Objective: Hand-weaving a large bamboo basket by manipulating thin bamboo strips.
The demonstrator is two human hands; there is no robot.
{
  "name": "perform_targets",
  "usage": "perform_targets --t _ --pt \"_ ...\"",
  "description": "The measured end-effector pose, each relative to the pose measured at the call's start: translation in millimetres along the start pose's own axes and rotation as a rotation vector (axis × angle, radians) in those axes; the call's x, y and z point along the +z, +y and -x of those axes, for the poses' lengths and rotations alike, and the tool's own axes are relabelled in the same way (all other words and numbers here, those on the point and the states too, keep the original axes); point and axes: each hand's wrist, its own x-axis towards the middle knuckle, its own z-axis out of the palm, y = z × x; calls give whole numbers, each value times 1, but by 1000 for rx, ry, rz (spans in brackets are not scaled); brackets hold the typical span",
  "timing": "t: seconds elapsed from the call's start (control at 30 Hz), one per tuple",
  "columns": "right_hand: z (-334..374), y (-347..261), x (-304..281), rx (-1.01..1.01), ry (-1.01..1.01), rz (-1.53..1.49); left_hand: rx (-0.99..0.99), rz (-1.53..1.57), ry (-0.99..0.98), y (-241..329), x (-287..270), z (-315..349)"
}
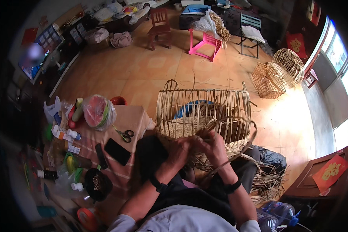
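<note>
A half-woven straw basket rests on my lap, its frame of upright strips open and its near side closely braided. At the near side, my left hand has its fingers bent and pressed together against the weave. Right beside it, my right hand pinches a dried straw strand, which loops up over the basket's right side. The fingertips of both hands nearly meet, and exactly what the left ones grip is partly hidden. Something blue shows through the bars.
On the left, a cloth-covered table bears scissors, a black phone, wrapped watermelon and several bottles. Loose straw and a black bag lie at my right. Beyond stand a pink stool, chairs and finished baskets.
</note>
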Motion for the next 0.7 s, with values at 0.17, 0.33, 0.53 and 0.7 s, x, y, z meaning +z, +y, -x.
perform_targets --t 0.17,0.33,0.53,0.7 --pt "-12 -1 -37 264 51 -459 -27 -81 -16 8 1 1" --pt "-26 -4 -33 67 -71 -336 -17 -259 -171 35 0 -1" --pt "-25 -19 -33 -409 -128 426 -34 -344 -236 37 12 -8" --pt "-9 -13 -21 -280 -208 906 71 -276 -57 23 22 1"
